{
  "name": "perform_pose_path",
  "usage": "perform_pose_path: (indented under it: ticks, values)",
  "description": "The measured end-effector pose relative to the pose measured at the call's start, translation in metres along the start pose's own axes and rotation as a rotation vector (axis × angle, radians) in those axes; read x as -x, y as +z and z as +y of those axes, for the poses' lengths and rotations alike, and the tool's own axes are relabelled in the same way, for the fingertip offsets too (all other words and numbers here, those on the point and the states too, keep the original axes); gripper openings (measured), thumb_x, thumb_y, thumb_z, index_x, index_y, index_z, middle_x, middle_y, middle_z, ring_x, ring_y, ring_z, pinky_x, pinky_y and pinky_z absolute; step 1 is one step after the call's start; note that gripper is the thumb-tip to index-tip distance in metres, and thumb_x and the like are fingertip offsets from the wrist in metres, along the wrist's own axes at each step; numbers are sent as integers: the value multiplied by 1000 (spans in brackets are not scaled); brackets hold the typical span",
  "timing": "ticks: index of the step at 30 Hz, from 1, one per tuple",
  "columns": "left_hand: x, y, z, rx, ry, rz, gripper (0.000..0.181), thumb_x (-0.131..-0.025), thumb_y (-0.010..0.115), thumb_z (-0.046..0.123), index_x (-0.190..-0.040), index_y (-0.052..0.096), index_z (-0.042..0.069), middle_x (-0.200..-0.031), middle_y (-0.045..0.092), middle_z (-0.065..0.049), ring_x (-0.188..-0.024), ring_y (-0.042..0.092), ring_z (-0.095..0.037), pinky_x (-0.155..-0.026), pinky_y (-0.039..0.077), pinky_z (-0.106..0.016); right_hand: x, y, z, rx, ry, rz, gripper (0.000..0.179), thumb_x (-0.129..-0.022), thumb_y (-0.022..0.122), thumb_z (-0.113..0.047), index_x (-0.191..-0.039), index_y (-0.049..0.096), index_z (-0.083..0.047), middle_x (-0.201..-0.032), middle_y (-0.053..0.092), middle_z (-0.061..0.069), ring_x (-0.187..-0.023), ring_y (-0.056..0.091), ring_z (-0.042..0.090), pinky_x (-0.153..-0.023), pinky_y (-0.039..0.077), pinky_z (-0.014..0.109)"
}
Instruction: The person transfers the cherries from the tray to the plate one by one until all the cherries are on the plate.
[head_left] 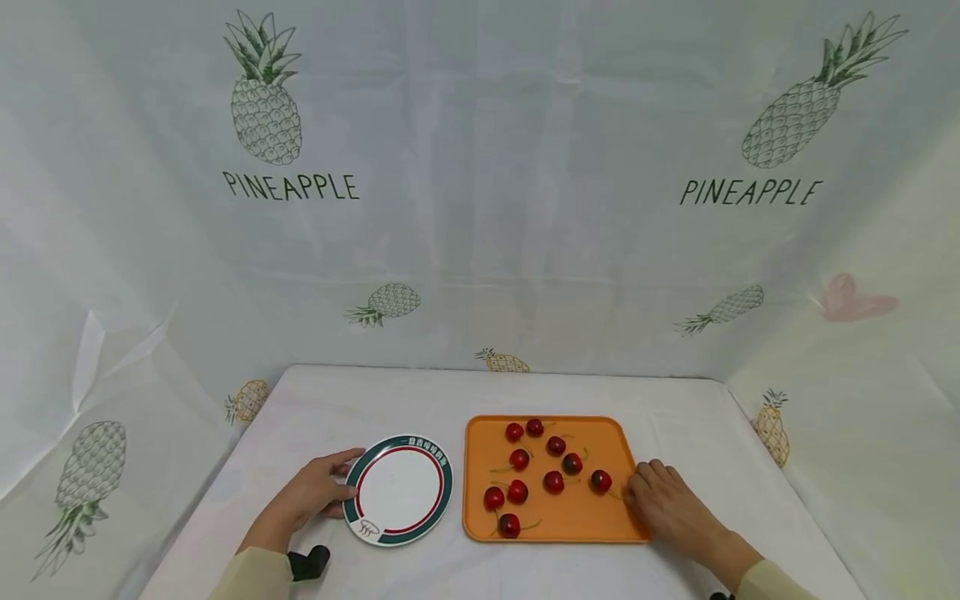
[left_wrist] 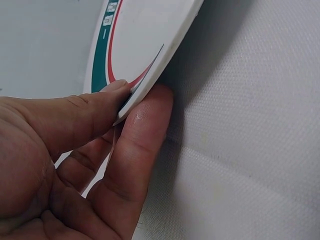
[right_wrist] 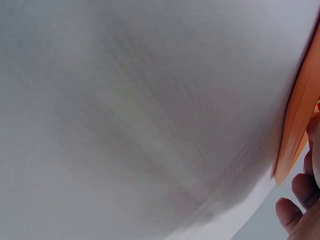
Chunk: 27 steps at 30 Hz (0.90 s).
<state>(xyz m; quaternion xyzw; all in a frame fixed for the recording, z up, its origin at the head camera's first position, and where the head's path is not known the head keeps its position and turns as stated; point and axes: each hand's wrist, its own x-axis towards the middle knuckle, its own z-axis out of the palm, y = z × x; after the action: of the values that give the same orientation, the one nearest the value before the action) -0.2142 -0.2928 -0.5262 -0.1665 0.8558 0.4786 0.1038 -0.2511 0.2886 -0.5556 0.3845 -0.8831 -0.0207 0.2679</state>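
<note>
On the left, my left hand (head_left: pixel 318 489) pinches the rim of a round white plate (head_left: pixel 397 490) with a green and red border. In the left wrist view, the thumb (left_wrist: pixel 75 117) lies on top of the rim and a finger underneath; that edge is tilted up off the cloth. An orange tray (head_left: pixel 592 523) holds several red cherries (head_left: pixel 553 482) with stems. Over the tray's right edge is my right hand (head_left: pixel 671 508), close to the stem of the rightmost cherry (head_left: pixel 600 481). Its fingertips are partly hidden; I cannot tell whether they grip anything.
A white cloth covers the table (head_left: pixel 375 392). Behind and beside it hangs a pale curtain (head_left: pixel 510 208) printed with pineapples. By the left cuff shows a black strap piece (head_left: pixel 309 563).
</note>
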Motion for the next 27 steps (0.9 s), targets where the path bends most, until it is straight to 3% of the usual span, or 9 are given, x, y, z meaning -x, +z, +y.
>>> perform_pose_path:
  ticks: [4,9,17,20,23,25,27]
  values:
    - [1,-1,1,-2,1,-1,72,-89,78,-4,-154,55,14,-139,55,-24,-78,63,-21,-66,61,-33,-5,0,-1,18,-18,39,60,-115,7,-40,-90,55,-13,-87,38,-6,-82,36,14,-66,33,26]
    - [1,-2,1,0,4,-3,71,-89,77,-3,-154,55,15,-140,55,-24,-77,63,-21,-66,60,-33,-14,-1,-1,36,-12,28,60,-114,4,-34,-92,54,-11,-88,40,-2,-83,37,18,-68,33,29]
    - [2,-3,1,17,11,-5,70,-89,77,-4,-153,56,15,-135,57,-21,-77,63,-21,-65,60,-33,-55,-15,-12,59,-48,11,61,-114,4,-29,-95,57,-7,-89,45,2,-83,39,21,-69,32,31]
    - [2,-4,1,16,6,-7,69,-90,76,-3,-153,56,15,-135,57,-21,-78,63,-21,-65,60,-33,-76,-17,-22,57,-53,-19,40,-117,29,-26,-96,58,-6,-89,46,3,-83,40,21,-71,35,32]
    - [2,-5,1,20,1,-9,68,-91,75,-2,-153,56,16,-136,56,-21,-79,63,-22,-64,60,-32,-100,-18,-36,56,-81,-32,17,-105,63,-20,-96,58,-7,-88,48,3,-83,42,22,-73,39,33]
    - [2,-4,1,28,2,-9,67,-91,75,-2,-153,57,16,-136,56,-21,-79,63,-22,-64,60,-32,-116,-18,-47,64,-111,-42,22,-97,76,-19,-96,57,-7,-88,48,4,-84,43,22,-75,42,33]
    - [3,-4,0,35,6,-10,67,-91,75,-3,-153,57,16,-135,56,-22,-79,63,-21,-65,60,-32,-132,-18,-59,81,-144,-60,23,-95,77,-18,-98,58,-7,-90,49,5,-86,44,23,-77,45,34]
